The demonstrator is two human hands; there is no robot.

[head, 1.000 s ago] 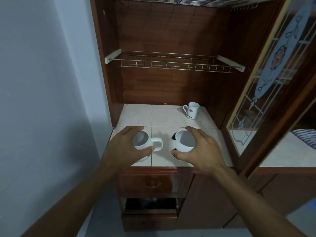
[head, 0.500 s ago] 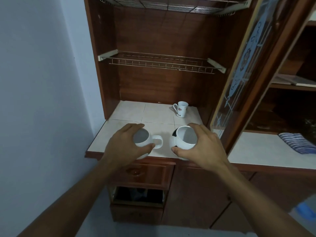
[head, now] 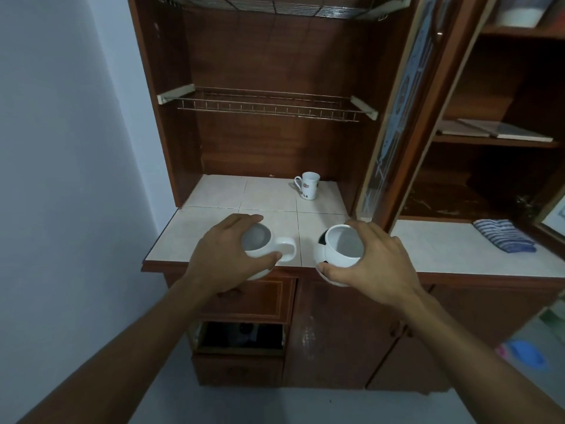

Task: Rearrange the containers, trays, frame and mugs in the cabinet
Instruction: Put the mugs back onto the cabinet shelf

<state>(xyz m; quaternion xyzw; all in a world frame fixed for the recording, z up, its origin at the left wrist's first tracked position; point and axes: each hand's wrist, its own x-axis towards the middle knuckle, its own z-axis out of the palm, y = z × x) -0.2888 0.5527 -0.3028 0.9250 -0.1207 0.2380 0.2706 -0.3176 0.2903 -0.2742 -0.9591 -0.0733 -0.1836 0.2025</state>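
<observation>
My left hand point(head: 224, 255) grips a round white mug point(head: 260, 244) by its rim, with the handle pointing right. My right hand point(head: 376, 261) grips a round white mug with black patches point(head: 339, 249), fingers curled over its rim. Both mugs are held over the front edge of the tiled cabinet counter point(head: 220, 221). A third, taller white mug with a printed logo point(head: 308, 185) stands upright at the back right of the counter.
A wire rack point(head: 269, 104) spans the cabinet above the counter. An open glass door point(head: 394, 117) stands to the right. Beyond it are wooden shelves with flat items point(head: 501, 130) and a striped cloth point(head: 504, 238). A drawer below point(head: 241, 335) is open.
Both hands have drawn the two mugs back toward the counter's front edge and a little apart. The view has pulled back and shifted right, showing more of the right-hand shelves.
</observation>
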